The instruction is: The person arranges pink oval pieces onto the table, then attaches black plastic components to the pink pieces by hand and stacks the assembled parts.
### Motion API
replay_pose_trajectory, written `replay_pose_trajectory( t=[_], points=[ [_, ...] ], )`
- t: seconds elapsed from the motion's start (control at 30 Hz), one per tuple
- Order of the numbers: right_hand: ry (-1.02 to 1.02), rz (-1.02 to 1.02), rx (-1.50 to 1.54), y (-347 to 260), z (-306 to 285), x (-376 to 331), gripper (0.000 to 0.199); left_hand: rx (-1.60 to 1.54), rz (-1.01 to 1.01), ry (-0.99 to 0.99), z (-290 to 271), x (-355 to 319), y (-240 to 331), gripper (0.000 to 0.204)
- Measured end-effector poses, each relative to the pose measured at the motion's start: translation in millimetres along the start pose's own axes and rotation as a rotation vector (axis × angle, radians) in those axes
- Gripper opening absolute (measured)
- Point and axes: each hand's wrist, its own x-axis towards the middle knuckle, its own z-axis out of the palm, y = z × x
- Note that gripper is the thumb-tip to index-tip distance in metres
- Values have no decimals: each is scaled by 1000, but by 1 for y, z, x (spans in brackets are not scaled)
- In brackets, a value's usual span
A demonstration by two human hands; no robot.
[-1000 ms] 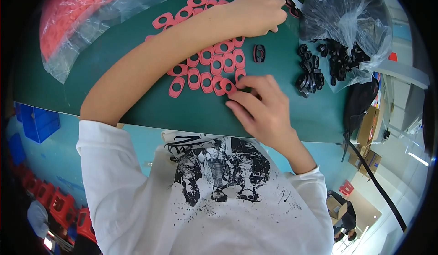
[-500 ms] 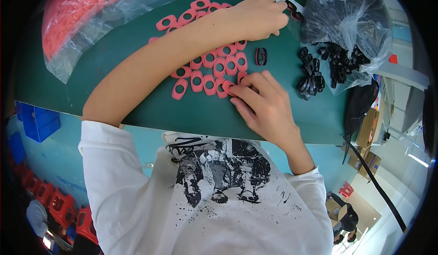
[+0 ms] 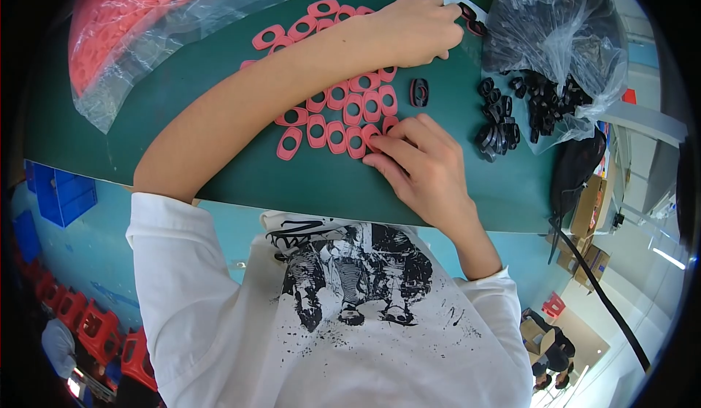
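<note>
Right hand [image 3: 423, 163] shifted slightly farther onto green mat [image 3: 219, 167], fingertips moved from near edge of pink ring cluster [image 3: 339, 112] onto its near-right rings. Left hand [image 3: 416, 32] reached a bit farther right, fingers arrived at small black rings [image 3: 469, 17] by far mat edge. Pink rings in near row ended up slightly regrouped. Whole view drifted a little.

Pink oval rubber rings [image 3: 337, 109] lie flat in rough rows on the green mat, each with an oval hole, many touching neighbours; the row end sits under the right fingertips. One black oval ring [image 3: 419, 92] lies flat just beside the pink rows. Another black ring [image 3: 469, 15] is pinched at the left fingertips, near the bag.
</note>
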Motion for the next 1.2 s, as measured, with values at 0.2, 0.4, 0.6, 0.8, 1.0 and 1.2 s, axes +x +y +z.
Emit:
replay_pose_trajectory(
  t=[0.2, 0.4, 0.6, 0.8, 1.0, 1.2],
  points=[
    [-28, 14, -32, 0, -2, -2, 20, 0, -9, -26, -1, 0, 0, 24],
    [5, -18, -23, -1, -2, -1, 19, 5, -7, -18, 1, 0, 1, 24],
    [-24, -30, -81, -2, -2, -3, 21, -3, -20, -29, 0, 1, 2, 25],
    [-84, 107, 64, -6, -23, -9, 32, 8, -13, -36, -2, 0, 0, 27],
    [-111, 211, 9, 0, -42, -23, 32, -6, -20, -65, -4, 2, -1, 31],
    [-149, 144, 30, 12, -33, -29, 31, 18, -26, -63, -3, 0, -3, 33]
  ],
)
